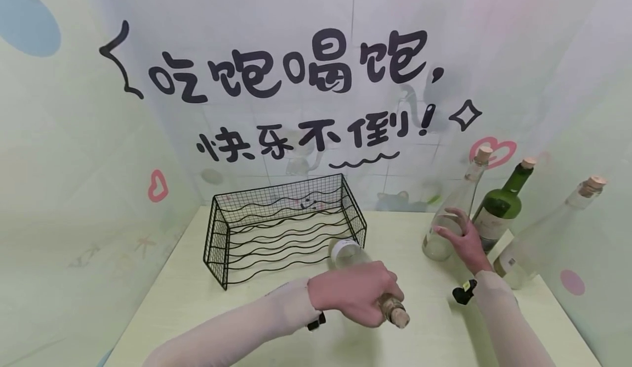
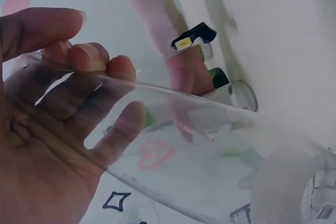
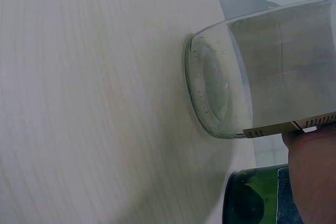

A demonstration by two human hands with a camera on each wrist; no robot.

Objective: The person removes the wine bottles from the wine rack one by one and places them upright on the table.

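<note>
My left hand (image 1: 353,293) grips a corked clear glass bottle (image 1: 348,254) near its neck. The bottle lies tilted, cork toward me and base toward the black wire rack (image 1: 283,205), overlapping the rack's front right corner in the head view. Through its glass in the left wrist view, the curled fingers (image 2: 123,129) show. On the right, my right hand (image 1: 466,243) holds the body of a second corked clear bottle (image 1: 439,241), thumb and fingers around it. That bottle stands nearly upright, its base (image 3: 212,85) at the tabletop in the right wrist view.
A green corked bottle (image 1: 506,199) stands just behind my right hand. Farther right is another corked clear bottle (image 1: 548,235), near the table's right edge. The wavy-wired rack sits at the back left of the pale table (image 1: 395,232). A printed curtain (image 1: 276,16) hangs behind.
</note>
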